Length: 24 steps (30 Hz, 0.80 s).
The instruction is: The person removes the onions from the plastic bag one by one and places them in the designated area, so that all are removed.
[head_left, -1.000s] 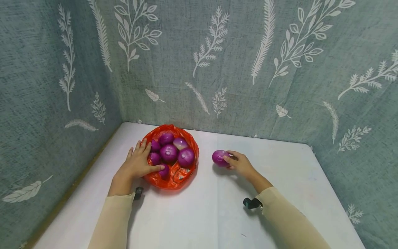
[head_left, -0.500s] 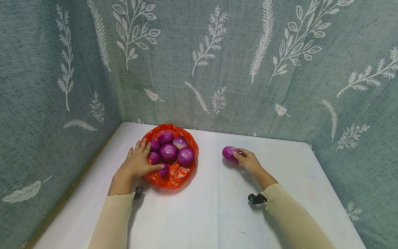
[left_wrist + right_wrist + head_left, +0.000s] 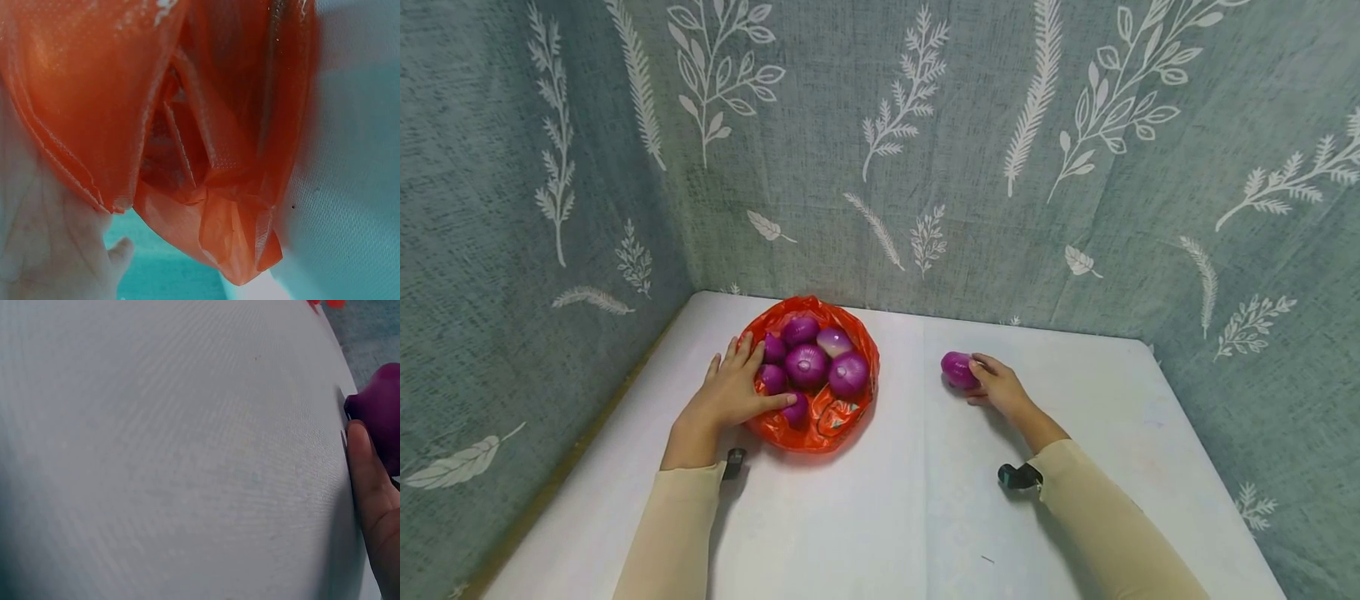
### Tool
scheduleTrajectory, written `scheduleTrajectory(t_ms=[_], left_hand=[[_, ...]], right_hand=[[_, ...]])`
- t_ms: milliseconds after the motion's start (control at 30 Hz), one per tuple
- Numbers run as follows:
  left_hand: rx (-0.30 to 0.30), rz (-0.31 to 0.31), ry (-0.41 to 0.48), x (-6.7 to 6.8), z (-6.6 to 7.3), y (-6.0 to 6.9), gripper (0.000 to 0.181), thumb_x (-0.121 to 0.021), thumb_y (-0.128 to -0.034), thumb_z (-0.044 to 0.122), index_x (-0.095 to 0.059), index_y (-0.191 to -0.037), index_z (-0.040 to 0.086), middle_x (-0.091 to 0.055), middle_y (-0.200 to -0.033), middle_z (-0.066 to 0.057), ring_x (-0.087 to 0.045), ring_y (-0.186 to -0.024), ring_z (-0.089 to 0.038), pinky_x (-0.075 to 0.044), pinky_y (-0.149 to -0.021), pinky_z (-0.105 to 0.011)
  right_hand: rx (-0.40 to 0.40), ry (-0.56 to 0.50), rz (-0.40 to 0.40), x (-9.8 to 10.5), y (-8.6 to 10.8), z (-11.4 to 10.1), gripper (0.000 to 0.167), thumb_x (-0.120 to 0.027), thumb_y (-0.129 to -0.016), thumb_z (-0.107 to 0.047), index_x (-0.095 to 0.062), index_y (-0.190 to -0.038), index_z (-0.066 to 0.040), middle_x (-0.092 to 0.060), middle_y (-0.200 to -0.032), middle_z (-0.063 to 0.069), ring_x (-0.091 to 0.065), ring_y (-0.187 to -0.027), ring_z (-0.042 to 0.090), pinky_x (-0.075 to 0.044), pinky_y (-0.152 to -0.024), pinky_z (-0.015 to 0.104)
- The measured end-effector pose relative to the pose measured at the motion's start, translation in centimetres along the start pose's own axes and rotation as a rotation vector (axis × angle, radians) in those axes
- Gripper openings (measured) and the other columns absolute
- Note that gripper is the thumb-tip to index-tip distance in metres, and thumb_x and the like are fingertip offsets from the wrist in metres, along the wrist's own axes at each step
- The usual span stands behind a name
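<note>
In the head view my right hand [image 3: 1003, 392] grips a purple onion [image 3: 958, 369] on or just above the white table, right of the bag. The right wrist view shows the same onion [image 3: 378, 415] at its right edge, with one finger along it. My left hand [image 3: 730, 396] rests with spread fingers on the left side of a red plastic bag [image 3: 805, 443], its thumb over a small onion [image 3: 795, 409]. Several more purple onions [image 3: 807, 367] sit inside the open bag. Close up in the left wrist view, the bag's folds [image 3: 81, 94] lie against the palm.
The white table [image 3: 865, 525] reaches to a grey-green leaf-patterned cloth [image 3: 850, 167] at the back and both sides. A small dark camera [image 3: 735, 463] sits at my left wrist, another camera [image 3: 1018, 476] at my right wrist. A thin dark mark [image 3: 987, 559] shows near the front.
My right hand has moved to the right with the onion, away from the bag, and has nearly stopped. The onion has turned a little. My left hand and the bag have stayed in place.
</note>
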State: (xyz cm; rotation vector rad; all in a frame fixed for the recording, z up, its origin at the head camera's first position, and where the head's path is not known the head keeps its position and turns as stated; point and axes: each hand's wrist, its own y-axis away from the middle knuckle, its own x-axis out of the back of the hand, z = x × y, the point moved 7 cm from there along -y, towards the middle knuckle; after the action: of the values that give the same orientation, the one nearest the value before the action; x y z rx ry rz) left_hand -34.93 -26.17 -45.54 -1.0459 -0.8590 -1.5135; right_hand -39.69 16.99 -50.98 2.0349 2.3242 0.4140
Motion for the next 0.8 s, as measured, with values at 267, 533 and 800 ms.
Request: scheduleTrajectory(t_ms=[267, 533, 800], left_hand=[[0.008, -0.012, 0.006, 0.04, -0.09, 0.0, 0.127, -0.058, -0.0698, 0.082, -0.014, -0.154, -0.002, 0.001, -0.16, -0.023, 0.009, -0.144, -0.043, 0.007, -0.111, -0.062], [0.013, -0.016, 0.002, -0.09, -0.24, 0.07, 0.127, -0.057, -0.0688, 0.083, -0.014, -0.155, 0.0, 0.0, -0.16, -0.023, 0.009, -0.145, -0.042, 0.007, -0.111, -0.061], [-0.009, -0.005, 0.001, 0.23, -0.1, -0.05, 0.126, -0.059, -0.0692, 0.082, -0.014, -0.155, 0.001, -0.002, -0.16, -0.024, 0.006, -0.145, -0.041, 0.004, -0.112, -0.061]], right_hand=[[-0.016, -0.006, -0.042, -0.2, -0.06, -0.09, 0.054, -0.04, -0.107, -0.027, -0.025, -0.154, -0.006, -0.03, -0.152, 0.024, -0.065, -0.098, 0.031, -0.057, -0.078, 0.033], [-0.025, 0.054, -0.044, -0.84, -0.51, -0.32, 0.054, -0.038, -0.107, -0.03, -0.024, -0.154, -0.008, -0.03, -0.152, 0.022, -0.062, -0.1, 0.029, -0.057, -0.075, 0.031], [-0.017, 0.077, -0.051, -0.85, -0.42, -0.36, 0.056, -0.035, -0.107, -0.032, -0.02, -0.155, -0.007, -0.031, -0.152, 0.023, -0.058, -0.112, 0.037, -0.056, -0.081, 0.033]])
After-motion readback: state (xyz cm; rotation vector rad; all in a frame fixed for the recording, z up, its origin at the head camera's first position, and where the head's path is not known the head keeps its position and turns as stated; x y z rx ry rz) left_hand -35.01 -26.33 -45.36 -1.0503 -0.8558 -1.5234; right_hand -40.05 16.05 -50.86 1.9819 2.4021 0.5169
